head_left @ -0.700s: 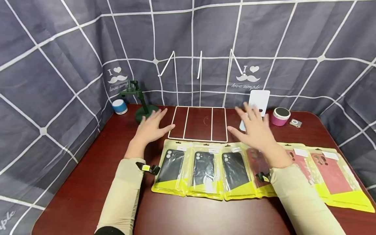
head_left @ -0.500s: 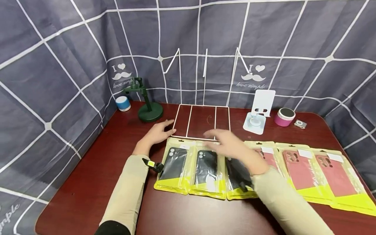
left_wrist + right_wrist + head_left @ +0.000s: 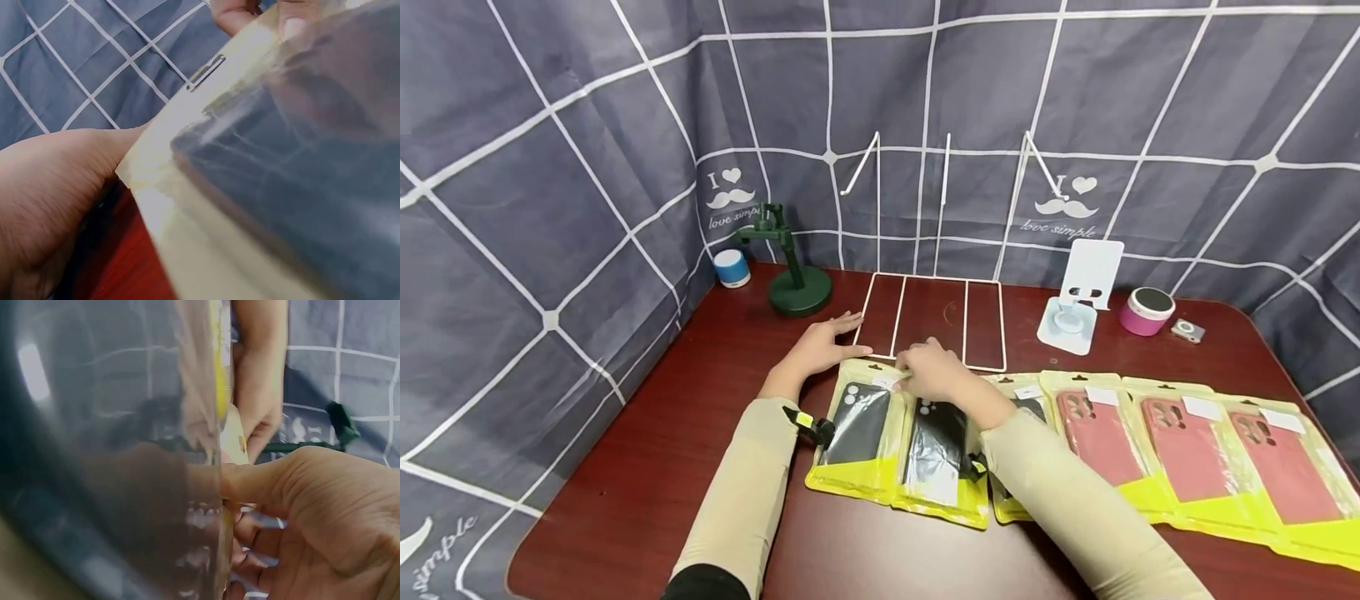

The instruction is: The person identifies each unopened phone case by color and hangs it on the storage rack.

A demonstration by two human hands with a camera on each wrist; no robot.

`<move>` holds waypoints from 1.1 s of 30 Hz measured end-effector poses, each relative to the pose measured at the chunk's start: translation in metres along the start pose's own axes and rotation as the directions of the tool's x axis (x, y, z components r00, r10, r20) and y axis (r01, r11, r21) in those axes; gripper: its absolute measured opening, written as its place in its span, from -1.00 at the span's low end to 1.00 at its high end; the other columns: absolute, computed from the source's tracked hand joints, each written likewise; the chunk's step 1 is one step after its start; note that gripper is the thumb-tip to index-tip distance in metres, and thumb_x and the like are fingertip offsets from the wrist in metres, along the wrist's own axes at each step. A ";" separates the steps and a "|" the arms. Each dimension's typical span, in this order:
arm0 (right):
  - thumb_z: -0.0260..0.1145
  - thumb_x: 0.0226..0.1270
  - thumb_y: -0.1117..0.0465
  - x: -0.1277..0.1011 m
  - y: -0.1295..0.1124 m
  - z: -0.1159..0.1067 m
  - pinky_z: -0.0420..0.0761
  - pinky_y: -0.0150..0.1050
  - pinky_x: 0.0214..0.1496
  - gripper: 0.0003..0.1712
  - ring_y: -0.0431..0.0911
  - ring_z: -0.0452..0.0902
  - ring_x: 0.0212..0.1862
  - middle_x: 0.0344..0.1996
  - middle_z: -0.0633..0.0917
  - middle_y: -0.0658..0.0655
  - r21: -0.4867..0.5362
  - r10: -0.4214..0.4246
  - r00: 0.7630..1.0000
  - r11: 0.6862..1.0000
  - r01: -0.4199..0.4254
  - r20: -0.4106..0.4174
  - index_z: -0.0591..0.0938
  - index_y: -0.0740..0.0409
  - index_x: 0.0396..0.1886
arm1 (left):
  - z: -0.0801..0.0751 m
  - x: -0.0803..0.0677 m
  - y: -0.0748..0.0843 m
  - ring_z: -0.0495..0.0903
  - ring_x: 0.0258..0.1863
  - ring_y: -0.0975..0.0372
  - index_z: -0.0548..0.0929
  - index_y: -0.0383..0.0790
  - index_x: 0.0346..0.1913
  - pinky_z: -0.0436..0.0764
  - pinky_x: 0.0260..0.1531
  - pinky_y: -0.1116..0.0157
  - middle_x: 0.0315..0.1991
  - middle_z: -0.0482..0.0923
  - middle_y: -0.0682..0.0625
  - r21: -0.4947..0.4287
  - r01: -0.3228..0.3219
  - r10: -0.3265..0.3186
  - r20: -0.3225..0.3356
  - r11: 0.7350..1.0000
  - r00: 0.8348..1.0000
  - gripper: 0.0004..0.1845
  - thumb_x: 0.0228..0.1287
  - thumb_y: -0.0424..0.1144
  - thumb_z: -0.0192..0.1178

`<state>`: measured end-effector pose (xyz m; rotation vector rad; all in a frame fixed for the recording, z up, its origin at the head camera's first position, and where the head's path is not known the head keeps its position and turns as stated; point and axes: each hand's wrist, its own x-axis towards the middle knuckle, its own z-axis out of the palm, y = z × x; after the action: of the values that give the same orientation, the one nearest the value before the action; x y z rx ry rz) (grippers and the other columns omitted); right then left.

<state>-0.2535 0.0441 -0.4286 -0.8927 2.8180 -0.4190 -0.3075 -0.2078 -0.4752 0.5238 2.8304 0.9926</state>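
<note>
Several phone cases in yellow-edged clear bags lie in a row on the dark red table [image 3: 625, 467]. My right hand [image 3: 925, 379] reaches across and pinches the top edge of the second black case bag [image 3: 936, 450], thumb on the plastic [image 3: 112, 456] with my right hand [image 3: 312, 512] curled under it. My left hand [image 3: 820, 346] lies flat on the table with straight fingers, touching the top corner of the leftmost black case bag [image 3: 853, 433]. In the left wrist view, my left hand [image 3: 50, 200] sits against the bag's corner [image 3: 281, 175]. My right forearm hides most of a third black bag [image 3: 1026, 404].
Three red case bags [image 3: 1187, 450] continue the row to the right. Behind stand a white wire rack [image 3: 1002, 329], a green stand [image 3: 797, 287], a blue speaker [image 3: 731, 268], a white phone stand [image 3: 1078, 292], a pink speaker [image 3: 1146, 311] and a small player [image 3: 1190, 331]. Grey checked cloth walls surround the table.
Both hands came down from hovering over the rack. The right hand swung left across the row and took hold of the second black bag's top; the left hand settled by the first bag.
</note>
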 end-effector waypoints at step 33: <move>0.53 0.20 0.33 -0.068 0.003 -0.141 0.57 -0.40 -0.48 -0.82 -0.17 0.60 -0.56 -0.49 0.78 0.10 0.629 0.356 0.521 0.494 0.600 -0.776 0.77 0.38 -0.28 | 0.000 0.001 -0.003 0.16 0.52 0.14 0.42 0.02 0.48 0.22 0.45 0.03 0.48 0.31 0.04 0.073 -0.062 0.066 -0.056 0.995 0.996 0.00 0.02 0.47 0.32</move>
<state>-0.2327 0.1162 -0.2909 -0.7147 2.3508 -2.7281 -0.3091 -0.2102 -0.4770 0.6060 2.9272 0.9352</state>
